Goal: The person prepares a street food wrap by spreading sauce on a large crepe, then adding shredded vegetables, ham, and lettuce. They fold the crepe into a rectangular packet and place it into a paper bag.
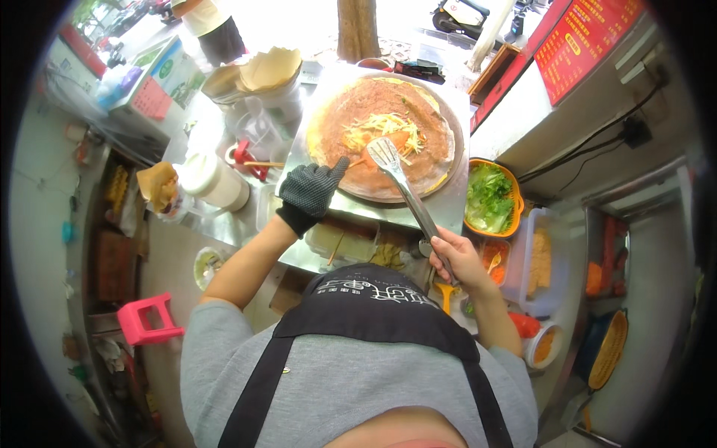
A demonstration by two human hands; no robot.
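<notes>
While gripping a slotted turner by its dark handle with the bare right hand, at five o'clock from a sauce-coated round pancake, holding the black-gloved left hand apart at eight o'clock, with index finger extended over the pancake's edge; cannot tell whether touching it or closed on anything. Spread on a round griddle at twelve o'clock from the apron, topped with pale yellow shreds near the middle. See lettuce in an orange basket at four o'clock.
</notes>
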